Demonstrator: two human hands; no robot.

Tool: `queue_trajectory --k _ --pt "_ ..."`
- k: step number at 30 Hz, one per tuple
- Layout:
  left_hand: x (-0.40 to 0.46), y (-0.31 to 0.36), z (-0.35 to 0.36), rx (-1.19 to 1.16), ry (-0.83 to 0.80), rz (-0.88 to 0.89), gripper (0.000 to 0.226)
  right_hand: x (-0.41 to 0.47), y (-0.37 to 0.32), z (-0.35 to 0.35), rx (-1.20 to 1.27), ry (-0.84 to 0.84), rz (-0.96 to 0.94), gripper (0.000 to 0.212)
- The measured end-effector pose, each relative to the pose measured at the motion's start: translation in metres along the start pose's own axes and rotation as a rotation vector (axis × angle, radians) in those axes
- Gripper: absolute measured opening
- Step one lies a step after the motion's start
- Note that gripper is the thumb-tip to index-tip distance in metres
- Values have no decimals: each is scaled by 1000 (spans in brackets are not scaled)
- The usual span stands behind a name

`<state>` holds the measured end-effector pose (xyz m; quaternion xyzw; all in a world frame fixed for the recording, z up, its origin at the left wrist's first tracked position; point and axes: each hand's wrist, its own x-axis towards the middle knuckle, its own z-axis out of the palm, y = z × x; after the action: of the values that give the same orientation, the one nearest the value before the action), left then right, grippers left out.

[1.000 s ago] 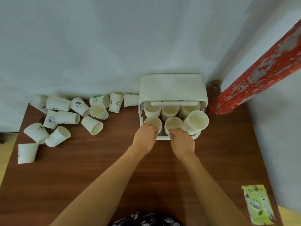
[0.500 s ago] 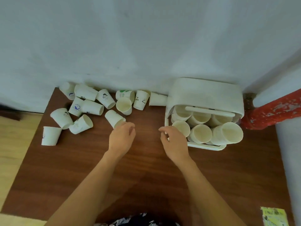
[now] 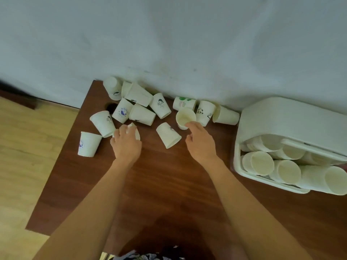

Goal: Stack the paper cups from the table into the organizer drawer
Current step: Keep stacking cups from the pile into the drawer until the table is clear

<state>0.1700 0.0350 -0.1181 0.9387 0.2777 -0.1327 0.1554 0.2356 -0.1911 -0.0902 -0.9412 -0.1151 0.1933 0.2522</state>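
Fingers of the left hand (image 3: 126,145) curl over a paper cup lying on its side (image 3: 134,131), most of it hidden under the hand, so they look clamped on it though how firmly I cannot tell. Fingers of the right hand (image 3: 200,142) are spread and relaxed, the forefinger tip touching the rim of an upright cup (image 3: 185,117) and nothing yet gripped.

Between the two hands a tipped cup (image 3: 168,135) lies untouched. Further out, the remaining loose cups (image 3: 139,102) sit scattered toward the far left of the worktop (image 3: 169,194), most on their sides, some printed with small pictures, several against the wall (image 3: 169,34). One upright cup (image 3: 88,144) stands near the left edge.

Well to the right, the organizer drawer (image 3: 249,174) is pulled out of its white housing (image 3: 293,121) and already holds several cups lying with their mouths toward the camera.

This reads as the pick-up step: one cup taken on the left, one being reached for on the right. Next, the right fingers probably need to close round the upright cup's wall rather than its rim, gently, since paper crushes. Then both cups travel right and nest mouth-outward into rows already in the drawer.
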Motion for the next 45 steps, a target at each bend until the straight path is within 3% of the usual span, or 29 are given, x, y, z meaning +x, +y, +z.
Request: queue_trajectory --k 7,12,18,30,39,45 --pt "14 -16 0 67 -54 19 51 19 -9 24 -114 -119 126 42" --pt "5 -20 -12 -38 -94 37 18 3 -13 28 -97 -2 178 32" --pt "-41 -2 -26 -145 62 159 12 -41 -17 8 -22 126 158 27" --pt "-145 104 -36 -194 243 398 14 -152 53 -57 86 332 212 26" --pt "-193 204 -23 -360 122 656 24 -208 118 -121 177 567 317 33" --pt "-206 257 -11 -367 89 804 25 -215 158 -134 55 515 354 33"
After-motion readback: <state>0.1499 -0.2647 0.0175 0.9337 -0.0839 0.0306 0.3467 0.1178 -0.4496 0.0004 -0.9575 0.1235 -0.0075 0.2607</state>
